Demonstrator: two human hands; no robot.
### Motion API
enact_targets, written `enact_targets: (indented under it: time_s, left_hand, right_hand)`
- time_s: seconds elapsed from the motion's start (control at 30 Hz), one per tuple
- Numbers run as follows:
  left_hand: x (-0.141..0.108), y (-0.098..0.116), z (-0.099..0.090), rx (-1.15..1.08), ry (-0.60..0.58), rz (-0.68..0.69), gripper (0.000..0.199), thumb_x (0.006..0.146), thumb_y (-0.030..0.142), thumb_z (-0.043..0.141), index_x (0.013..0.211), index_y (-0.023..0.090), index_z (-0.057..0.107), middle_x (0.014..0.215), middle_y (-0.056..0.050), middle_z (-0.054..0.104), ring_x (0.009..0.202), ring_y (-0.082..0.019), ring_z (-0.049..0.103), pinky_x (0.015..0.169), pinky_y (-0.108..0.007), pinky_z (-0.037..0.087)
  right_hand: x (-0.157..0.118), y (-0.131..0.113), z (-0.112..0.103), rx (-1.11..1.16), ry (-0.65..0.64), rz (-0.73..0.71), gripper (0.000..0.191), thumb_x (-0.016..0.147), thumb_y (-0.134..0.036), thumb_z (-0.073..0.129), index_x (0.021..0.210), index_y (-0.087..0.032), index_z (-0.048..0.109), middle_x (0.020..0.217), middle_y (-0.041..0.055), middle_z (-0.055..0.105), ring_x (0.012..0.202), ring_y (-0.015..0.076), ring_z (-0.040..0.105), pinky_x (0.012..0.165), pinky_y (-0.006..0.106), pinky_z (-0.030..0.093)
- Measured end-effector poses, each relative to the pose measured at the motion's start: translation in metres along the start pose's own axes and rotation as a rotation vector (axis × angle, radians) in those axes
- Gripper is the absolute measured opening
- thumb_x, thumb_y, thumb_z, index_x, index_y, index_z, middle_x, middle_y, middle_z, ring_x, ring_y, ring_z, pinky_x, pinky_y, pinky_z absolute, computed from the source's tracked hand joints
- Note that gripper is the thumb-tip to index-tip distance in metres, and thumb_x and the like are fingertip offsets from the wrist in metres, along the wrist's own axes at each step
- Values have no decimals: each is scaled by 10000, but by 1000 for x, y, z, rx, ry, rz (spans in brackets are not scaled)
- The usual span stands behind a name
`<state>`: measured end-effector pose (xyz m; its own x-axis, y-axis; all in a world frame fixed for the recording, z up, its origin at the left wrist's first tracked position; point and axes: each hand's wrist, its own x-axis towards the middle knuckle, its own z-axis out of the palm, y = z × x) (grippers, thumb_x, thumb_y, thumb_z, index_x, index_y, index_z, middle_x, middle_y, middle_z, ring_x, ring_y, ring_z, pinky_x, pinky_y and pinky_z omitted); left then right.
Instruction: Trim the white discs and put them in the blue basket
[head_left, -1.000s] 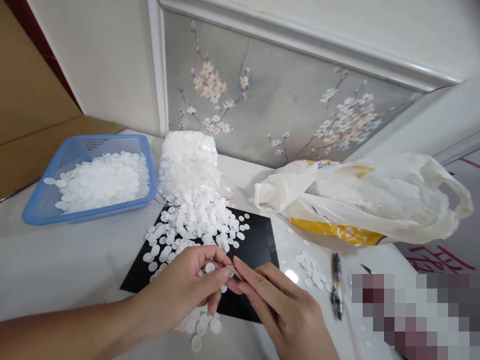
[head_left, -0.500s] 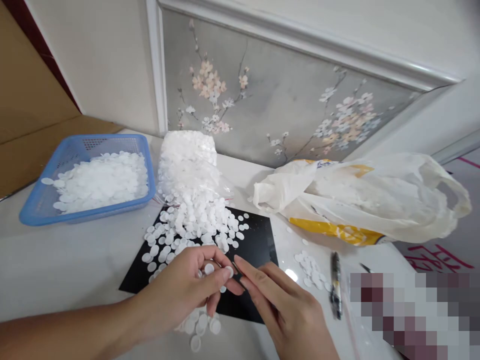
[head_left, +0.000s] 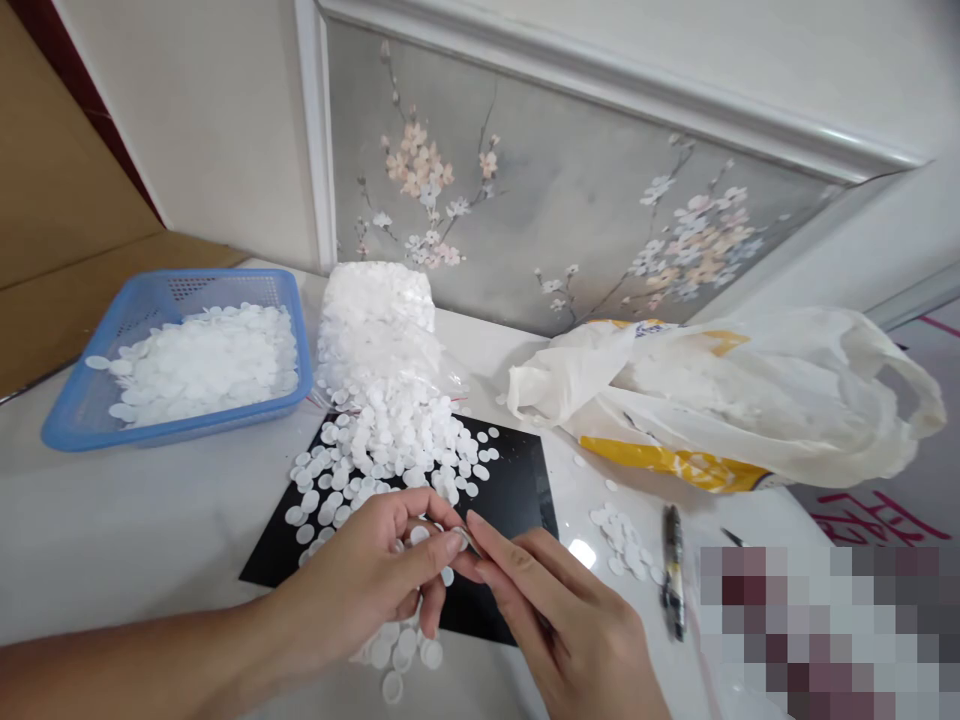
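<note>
My left hand (head_left: 390, 560) is closed over the black sheet, with a small white plastic disc (head_left: 460, 538) pinched between thumb and forefinger. Another white disc (head_left: 419, 536) rests within the curl of its fingers. My right hand (head_left: 562, 610) is closed too, its fingertips meeting the edge of the pinched disc. They grip a thin dark tool, mostly hidden now, whose kind I cannot make out. Beyond my hands, a heap of white discs (head_left: 390, 430) spills from a clear plastic bag (head_left: 375, 320) onto the black sheet (head_left: 517, 480). Some finished-looking round pieces (head_left: 401, 650) lie below my left hand.
A blue basket (head_left: 64, 425) filled with white discs stands at the left. To the right lie a white and yellow plastic bag (head_left: 720, 400), a small group of discs (head_left: 626, 540) and a pen (head_left: 674, 575). A floral panel (head_left: 525, 220) rises behind the table.
My right fingertips have moved slightly left and up against the disc in my left hand. The dark tool, visible between the hands before, is now almost hidden.
</note>
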<state>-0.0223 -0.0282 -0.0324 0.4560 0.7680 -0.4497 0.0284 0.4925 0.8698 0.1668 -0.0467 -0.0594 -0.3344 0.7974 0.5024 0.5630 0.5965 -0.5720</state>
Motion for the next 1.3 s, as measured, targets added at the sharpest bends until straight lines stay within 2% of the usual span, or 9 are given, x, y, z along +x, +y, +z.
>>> enact_targets:
  time_s: [0.17,0.33,0.5,0.67,0.8,1.03,1.1,1.23,1.3]
  left_hand:
    - [0,0,0,-12,-9,18,328,878,519,532,906,192,537,505,50,532,438,-65,365,472,-217,195]
    - [-1,-1,0,1,-18,9,308,894,504,517,906,197,536,482,54,543,406,-55,294,454,-223,166]
    - [-1,-1,0,-17,-22,25,281,900,481,521,901,201,539,480,66,532,410,-52,347,449,-218,175]
    - [0,1,2,-56,-15,7,310,867,494,569,880,185,547,783,-23,700,465,-48,493,457,-213,194]
    - [3,8,-4,-99,25,-32,274,855,427,608,940,166,597,920,-85,736,496,-44,484,511,-216,258]
    - [10,20,-26,-98,168,29,292,854,415,602,712,163,556,722,10,645,521,-45,382,541,-188,328]
    - [11,22,-32,-115,199,35,283,860,384,583,691,157,567,723,3,632,524,-48,398,491,-178,290]
    - [13,25,-38,-159,229,19,143,823,218,550,902,171,659,692,-23,651,502,-61,403,425,-181,199]
    - [15,25,-39,-155,222,35,183,803,184,528,895,155,683,710,-40,657,495,-58,388,409,-186,169]
  right_hand:
    - [0,0,-1,-20,0,-3,341,978,-245,441,1270,-225,617,731,21,635,502,86,606,486,152,526]
    - [0,0,-1,-20,0,-11,340,974,-246,447,1265,-226,622,720,19,623,498,93,602,451,157,507]
    - [-2,0,1,-15,-12,-21,351,978,-231,442,1296,-230,592,738,21,620,524,92,606,472,157,504]
    - [3,1,-6,-74,-34,37,335,991,-262,416,1255,-233,621,692,1,583,480,90,579,460,164,487]
    - [12,21,-20,-330,-120,200,408,1000,-366,360,1245,-185,630,715,32,594,518,146,614,491,243,496]
    - [10,64,-24,-518,-193,358,384,973,-331,368,1201,-150,618,857,77,588,681,211,643,616,326,513]
    - [9,66,-21,-534,-206,353,355,961,-301,395,1176,-133,621,875,84,570,684,208,629,627,332,511]
    - [12,58,-22,-691,-157,216,237,915,-303,514,1022,-165,674,899,115,602,816,301,586,688,437,478]
    - [15,49,-23,-593,-106,127,168,915,-269,529,895,-191,677,898,106,620,834,295,572,707,439,465]
